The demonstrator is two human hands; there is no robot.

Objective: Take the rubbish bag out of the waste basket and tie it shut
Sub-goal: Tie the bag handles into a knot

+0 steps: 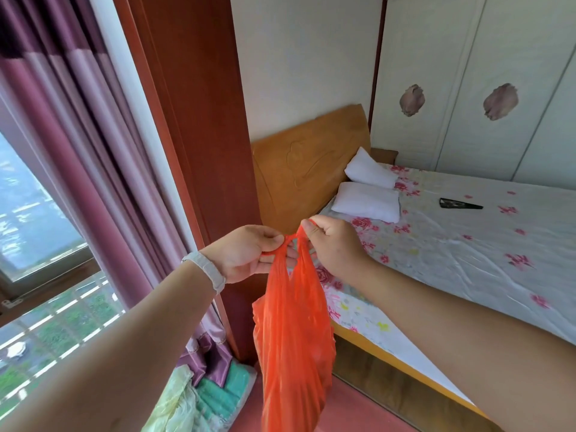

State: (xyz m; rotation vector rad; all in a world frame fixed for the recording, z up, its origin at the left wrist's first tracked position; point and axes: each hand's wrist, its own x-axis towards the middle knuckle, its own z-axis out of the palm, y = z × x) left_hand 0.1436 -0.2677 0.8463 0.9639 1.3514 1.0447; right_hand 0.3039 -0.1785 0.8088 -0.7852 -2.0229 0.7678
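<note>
1 view only: head-worn wide-angle camera, facing forward and down, close above both forearms; bed [467, 244] at right, curtain [71, 157] and window [28, 213] at left.

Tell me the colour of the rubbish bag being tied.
Orange-red; the rubbish bag shows best in the head view, hanging from both hands.

- Daylight is coming through the window [37, 219], beside purple curtains [78, 135].
- A wooden headboard [308, 163] is standing against the cream wall [305, 57].
- Two white pillows [367, 201] are lying on the floral bedsheet [467, 244].
</note>
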